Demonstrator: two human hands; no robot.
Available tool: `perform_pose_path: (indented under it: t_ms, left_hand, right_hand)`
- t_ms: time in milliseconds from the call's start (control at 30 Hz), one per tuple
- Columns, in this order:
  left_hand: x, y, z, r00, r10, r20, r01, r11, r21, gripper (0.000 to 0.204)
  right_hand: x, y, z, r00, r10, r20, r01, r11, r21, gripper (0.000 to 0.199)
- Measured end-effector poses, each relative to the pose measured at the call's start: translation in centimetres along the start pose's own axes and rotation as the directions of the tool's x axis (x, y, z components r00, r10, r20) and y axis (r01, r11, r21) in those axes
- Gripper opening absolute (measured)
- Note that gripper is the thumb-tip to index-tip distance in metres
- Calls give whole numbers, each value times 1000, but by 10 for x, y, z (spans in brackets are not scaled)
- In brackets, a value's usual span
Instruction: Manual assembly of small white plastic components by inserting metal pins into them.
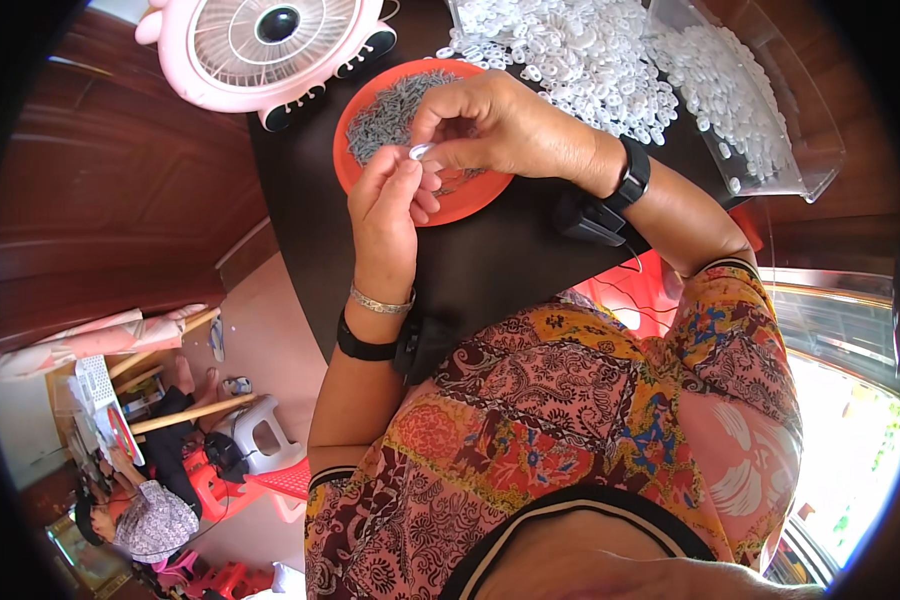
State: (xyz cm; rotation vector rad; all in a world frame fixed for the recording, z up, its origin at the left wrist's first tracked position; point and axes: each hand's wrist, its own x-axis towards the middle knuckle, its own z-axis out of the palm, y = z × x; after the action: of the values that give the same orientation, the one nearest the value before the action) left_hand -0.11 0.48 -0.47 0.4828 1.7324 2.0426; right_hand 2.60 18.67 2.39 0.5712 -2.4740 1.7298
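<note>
The small white ring (pixel 420 151) is a pale, glossy plastic piece, rounded in outline; most of it is covered by fingertips, so its full shape cannot be told. It sits between the two hands, above the near rim of the orange plate (pixel 470 203) and not touching it. The left hand (pixel 388 205) rises from below with its thumb and forefinger pressed together on the lower left side of the ring; the other fingers curl loosely toward the palm. The right hand (pixel 505 125) comes in from the right, its wrist over the middle of the desk (pixel 490 270), and its fingertips pinch the upper right side of the same ring, so the piece is held at the meeting point of both grips. Whether a second small part is held with it cannot be told. The plate lies on the dark desk just beside the left edge and carries a heap of small grey pieces (pixel 390 110), which lies beyond the hands. A pile of white rings (pixel 580 50) lies at the far edge of the desk, beside a clear plastic tray (pixel 810 150) near the far right corner that holds more white pieces. A pink fan (pixel 270 45) stands at the far left corner. Each wrist wears a black band; the left also has a silver bracelet (pixel 380 301).
</note>
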Motion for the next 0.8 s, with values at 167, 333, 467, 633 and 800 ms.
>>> perform_pose_path:
  t_ms: [167, 333, 467, 633, 800]
  left_hand:
    - [1, 1, -5, 998, 61, -23, -60, 998, 15, 18]
    - [0, 4, -3, 998, 48, -29, -49, 998, -35, 20]
    - [-1, 3, 2, 999, 47, -4, -47, 998, 42, 23]
    - [1, 1, -3, 994, 114, 4, -114, 992, 55, 26]
    - [1, 4, -3, 996, 85, -16, -85, 996, 3, 26]
  right_hand:
    - [1, 1, 3, 995, -102, 18, 103, 993, -65, 14]
    - [0, 2, 4, 984, -176, 9, 175, 976, -132, 14]
    - [0, 3, 3, 984, -179, 20, 179, 968, -177, 13]
    - [0, 4, 6, 985, -173, 3, 172, 976, -134, 16]
    - [0, 4, 8, 976, -219, -3, 215, 961, -172, 19]
